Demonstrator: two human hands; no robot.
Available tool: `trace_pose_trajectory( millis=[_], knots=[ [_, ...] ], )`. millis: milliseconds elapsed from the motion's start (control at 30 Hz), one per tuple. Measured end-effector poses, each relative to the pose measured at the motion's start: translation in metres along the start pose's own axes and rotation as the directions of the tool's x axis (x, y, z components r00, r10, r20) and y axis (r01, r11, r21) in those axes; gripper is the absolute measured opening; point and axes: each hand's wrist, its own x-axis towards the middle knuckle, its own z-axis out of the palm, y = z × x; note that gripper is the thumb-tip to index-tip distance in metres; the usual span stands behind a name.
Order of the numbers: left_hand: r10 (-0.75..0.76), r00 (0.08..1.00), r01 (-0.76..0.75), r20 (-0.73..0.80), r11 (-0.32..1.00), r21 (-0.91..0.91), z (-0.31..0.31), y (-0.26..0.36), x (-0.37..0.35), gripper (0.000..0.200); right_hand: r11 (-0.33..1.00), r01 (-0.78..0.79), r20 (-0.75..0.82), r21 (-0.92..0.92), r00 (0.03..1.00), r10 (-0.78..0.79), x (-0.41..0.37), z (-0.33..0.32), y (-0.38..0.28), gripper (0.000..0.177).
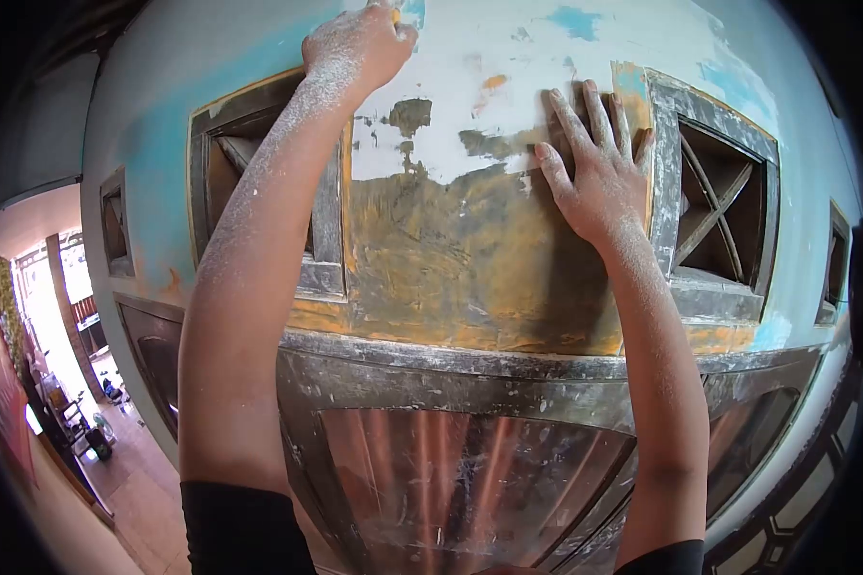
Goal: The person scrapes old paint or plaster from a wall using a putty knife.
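Both my arms reach up to a wall (441,249) of peeling white, blue and bare brown-ochre patches. My left hand (360,46), coated in white dust, is closed against the wall at the top of the view. A small yellow bit shows by its fingers, but what it grips is mostly hidden. My right hand (604,172) lies on the wall with its fingers spread, beside the frame of the right vent opening (719,206). White dust also covers that wrist and forearm.
Behind my left forearm is another wooden vent frame (328,240). Below runs a paint-spotted wooden beam (451,369) above a glass pane (470,479) with reddish curtain folds behind it. At far left, a bright doorway (43,316) opens beside a tiled floor (144,470).
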Motion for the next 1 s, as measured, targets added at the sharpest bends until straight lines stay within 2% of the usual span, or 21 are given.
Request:
trace_pose_trajectory(
  millis=[133, 233, 300, 433, 533, 633, 833, 900, 1000],
  knots=[
    [0.046, 0.999, -0.046, -0.03, 0.999, -0.024, 0.002, -0.003, 0.026, 0.048, 0.999, 0.01, -0.006, 0.037, 1.0, -0.01, -0.001, 0.0, 0.003, 0.061],
    [-0.007, 0.999, 0.007, 0.041, 1.0, -0.006, -0.005, 0.004, 0.036, 0.049, 0.999, 0.019, -0.009, 0.04, 1.0, -0.019, -0.006, -0.002, 0.004, 0.06],
    [-0.024, 0.999, 0.023, -0.029, 1.0, -0.008, -0.005, 0.003, 0.032, 0.047, 0.999, 0.017, 0.0, 0.048, 1.0, -0.017, -0.012, -0.002, 0.005, 0.06],
    [-0.013, 0.999, 0.015, -0.032, 0.998, 0.069, -0.013, -0.028, 0.026, 0.048, 0.998, 0.034, -0.002, 0.046, 0.999, -0.034, -0.015, -0.002, 0.006, 0.06],
    [-0.106, 0.994, 0.107, -0.029, 0.993, 0.045, -0.023, -0.038, 0.02, 0.051, 0.998, 0.033, -0.003, 0.045, 0.999, -0.033, -0.015, -0.003, 0.006, 0.06],
    [-0.066, 0.996, 0.067, -0.054, 0.997, 0.022, -0.02, -0.04, 0.017, 0.054, 0.999, 0.018, 0.013, 0.033, 1.0, -0.018, -0.015, -0.004, 0.003, 0.06],
    [-0.057, 0.998, 0.057, 0.008, 0.998, -0.005, -0.009, -0.046, 0.058, 0.054, 1.0, 0.017, 0.036, 0.025, 0.999, -0.018, -0.014, -0.007, 0.002, 0.06],
    [-0.039, 0.998, 0.041, -0.047, 0.998, 0.039, -0.009, -0.047, 0.064, 0.055, 1.0, 0.017, 0.031, 0.025, 0.999, -0.018, -0.015, -0.007, 0.002, 0.06],
    [-0.031, 1.0, 0.031, -0.003, 0.999, -0.01, -0.016, -0.052, 0.075, 0.056, 0.999, 0.017, 0.033, 0.031, 0.999, -0.018, -0.017, -0.008, 0.0, 0.06]
  ],
)
